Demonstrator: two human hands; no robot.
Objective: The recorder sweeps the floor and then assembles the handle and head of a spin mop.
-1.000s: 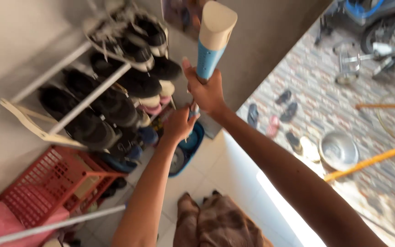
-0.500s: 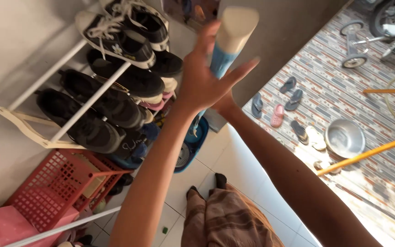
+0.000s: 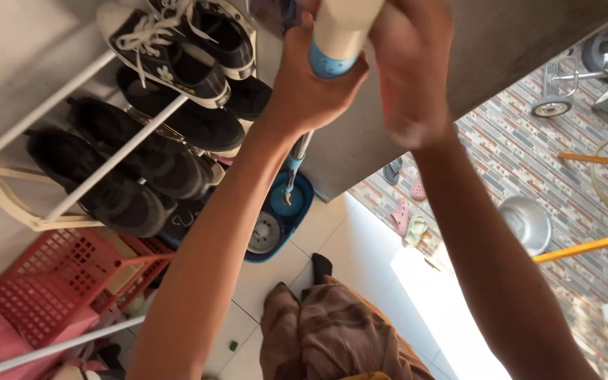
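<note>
I'm gripping the mop handle [image 3: 337,39] with my left hand [image 3: 309,84], my right hand [image 3: 411,70] closing beside it, above the blue spin bucket [image 3: 276,225] by the shoe rack [image 3: 72,134].

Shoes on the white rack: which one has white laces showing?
The topmost black sneaker, nearest the left hand gripping the mop handle. Its white laces and white sole stand out; the shoes on the lower rails look all dark.
</note>
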